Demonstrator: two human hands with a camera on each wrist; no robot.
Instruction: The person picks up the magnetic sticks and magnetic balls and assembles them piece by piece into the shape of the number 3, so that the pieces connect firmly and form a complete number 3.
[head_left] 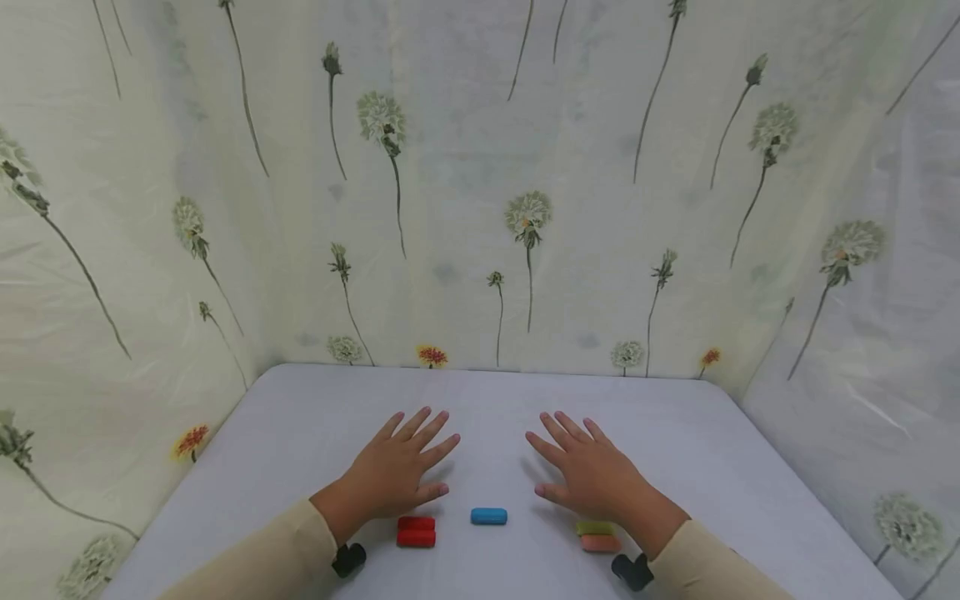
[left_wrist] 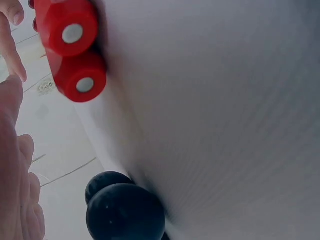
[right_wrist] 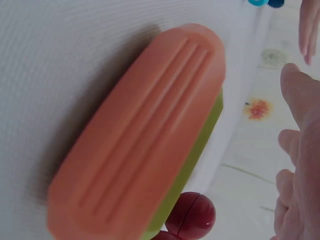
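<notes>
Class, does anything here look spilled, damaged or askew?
Nothing stands out: two red blocks lie side by side, the blue block lies alone, the orange block beside the yellow-green block, all apparently undamaged.

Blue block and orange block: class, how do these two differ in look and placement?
The blue block is bright blue; the orange block is a paler salmon-orange.

The blue block lies apart from other blocks; the orange block lies right beside the yellow-green block.

In the head view, the blue block shows between the left hand and right hand; the orange block shows below the right hand.

Both are elongated and lie on the table.
</notes>
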